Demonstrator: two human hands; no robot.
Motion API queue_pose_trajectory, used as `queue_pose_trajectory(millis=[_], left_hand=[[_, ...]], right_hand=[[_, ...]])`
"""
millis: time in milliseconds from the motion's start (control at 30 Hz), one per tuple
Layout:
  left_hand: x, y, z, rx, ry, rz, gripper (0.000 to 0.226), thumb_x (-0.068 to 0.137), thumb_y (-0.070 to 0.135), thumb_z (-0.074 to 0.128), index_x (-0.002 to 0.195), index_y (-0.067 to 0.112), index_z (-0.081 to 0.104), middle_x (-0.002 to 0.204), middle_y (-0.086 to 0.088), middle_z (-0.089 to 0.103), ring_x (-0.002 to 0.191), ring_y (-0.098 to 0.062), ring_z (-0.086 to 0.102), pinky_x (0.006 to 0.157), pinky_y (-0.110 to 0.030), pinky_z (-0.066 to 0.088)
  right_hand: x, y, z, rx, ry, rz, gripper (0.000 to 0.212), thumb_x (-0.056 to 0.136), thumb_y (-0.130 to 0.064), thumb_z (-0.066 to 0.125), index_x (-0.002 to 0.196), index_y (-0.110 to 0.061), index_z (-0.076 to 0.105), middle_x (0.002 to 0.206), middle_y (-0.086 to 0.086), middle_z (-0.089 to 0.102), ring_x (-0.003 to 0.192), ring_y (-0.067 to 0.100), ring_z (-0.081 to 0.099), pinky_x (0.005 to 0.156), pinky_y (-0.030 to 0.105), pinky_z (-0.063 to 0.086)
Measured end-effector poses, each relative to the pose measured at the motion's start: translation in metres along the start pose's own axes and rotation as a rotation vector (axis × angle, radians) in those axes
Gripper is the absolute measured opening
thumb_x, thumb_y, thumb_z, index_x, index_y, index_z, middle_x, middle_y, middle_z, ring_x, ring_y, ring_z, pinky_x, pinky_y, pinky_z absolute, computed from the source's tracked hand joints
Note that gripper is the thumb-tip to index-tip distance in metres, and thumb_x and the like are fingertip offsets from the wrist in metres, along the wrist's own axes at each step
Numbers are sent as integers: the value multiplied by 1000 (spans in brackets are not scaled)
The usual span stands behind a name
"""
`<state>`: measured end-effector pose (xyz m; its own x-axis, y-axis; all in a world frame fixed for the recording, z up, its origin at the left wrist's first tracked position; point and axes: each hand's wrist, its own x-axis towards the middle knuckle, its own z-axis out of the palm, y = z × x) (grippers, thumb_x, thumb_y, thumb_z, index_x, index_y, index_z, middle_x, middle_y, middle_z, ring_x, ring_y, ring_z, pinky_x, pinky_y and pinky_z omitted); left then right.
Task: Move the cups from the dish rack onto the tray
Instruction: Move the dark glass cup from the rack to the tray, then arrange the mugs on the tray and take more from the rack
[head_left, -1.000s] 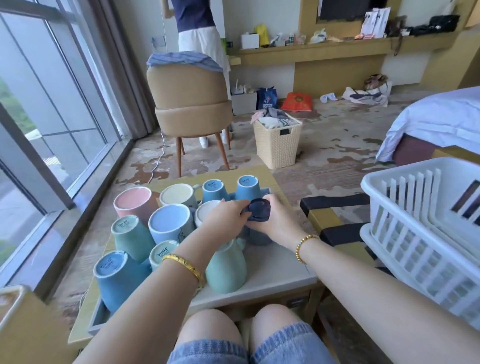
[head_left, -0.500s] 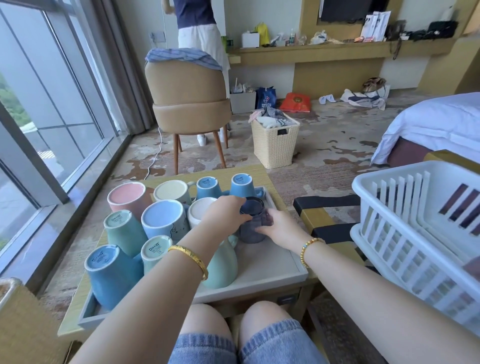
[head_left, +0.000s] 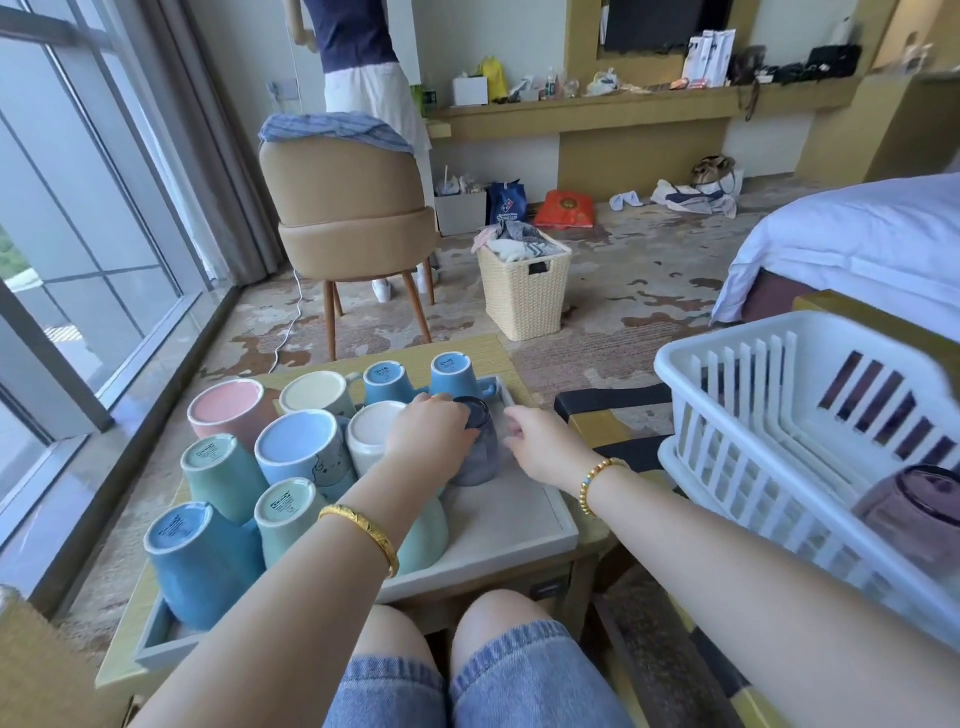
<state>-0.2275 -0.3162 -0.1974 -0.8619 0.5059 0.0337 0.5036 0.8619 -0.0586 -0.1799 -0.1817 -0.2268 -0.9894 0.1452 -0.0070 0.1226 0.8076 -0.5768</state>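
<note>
left wrist — gold bangle (head_left: 363, 538) | right wrist — gold beaded bracelet (head_left: 592, 480) | denim shorts (head_left: 467, 686) — frayed hems

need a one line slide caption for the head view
Left hand grips a dark glass cup on the tray; right hand open beside it.

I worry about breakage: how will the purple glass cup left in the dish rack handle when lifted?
The purple glass cup looks like smooth glass, so probably slippery and fragile. It lies tilted against the dish rack wall, so it may roll.
</note>
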Motion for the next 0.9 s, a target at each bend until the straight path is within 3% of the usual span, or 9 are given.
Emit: queue_pose_trajectory(millis=[67,200,300,400,533,633,733,833,900], left_hand=[[-6,14,-9,-116,95,13,32,96,28,40,118,14,58,122,-7,55,115,-27,46,84,-35,42],[-12,61,-35,-329,190,72,34,94,22,41,124,13,54,132,-8,51,122,-29,44,91,-39,45],[-22,108,-46,-370,260,176,36,94,22,42,128,15,53,130,-9,54,121,-29,42,99,-37,38],[-34,157,-49,-391,295,281,37,93,22,44,128,15,53,128,-9,54,121,-29,40,102,-33,30],[-46,214,-50,-535,202,363,37,94,22,44,128,10,52,129,-11,54,122,-30,43,97,-36,40],[-52,251,-50,-664,98,366,38,95,22,41,130,12,50,129,-11,55,112,-30,54,81,-36,49],[-59,281,-47,-619,22,358,35,96,24,37,125,15,53,119,-10,62,105,-31,58,74,-35,47],[-64,296,-42,-498,-8,364,25,95,21,36,99,10,58,91,-8,65,89,-32,58,79,-34,40],[-66,297,-39,-422,2,330,18,93,17,37,79,14,48,69,-3,54,76,-29,50,76,-32,31]], right_hand=[[-14,4,-19,60,100,14,33,97,-17,42,130,-12,49,124,8,59,110,23,57,86,30,48],[-46,22,-61,177,281,45,28,98,-18,38,121,-17,55,115,2,64,104,18,60,82,31,51],[-73,42,-87,301,419,98,24,97,-16,38,109,-23,58,100,-6,65,92,12,60,63,21,44],[-98,64,-111,333,557,138,24,96,-14,38,107,-21,59,98,-7,64,83,7,56,55,13,37],[-127,95,-138,372,738,233,26,97,-13,37,110,-16,59,108,1,65,94,15,58,74,23,41],[-141,122,-157,290,740,319,27,95,-12,40,116,-14,57,119,6,61,104,18,55,82,25,38],[-154,153,-171,144,690,421,33,93,-11,42,124,-9,53,129,14,53,119,30,49,93,34,40],[-165,179,-174,-66,550,582,45,93,-26,49,134,-7,44,135,20,46,127,38,40,99,42,38],[-167,186,-173,-82,442,664,60,90,-39,52,137,-5,37,137,21,43,126,38,41,96,41,40]])
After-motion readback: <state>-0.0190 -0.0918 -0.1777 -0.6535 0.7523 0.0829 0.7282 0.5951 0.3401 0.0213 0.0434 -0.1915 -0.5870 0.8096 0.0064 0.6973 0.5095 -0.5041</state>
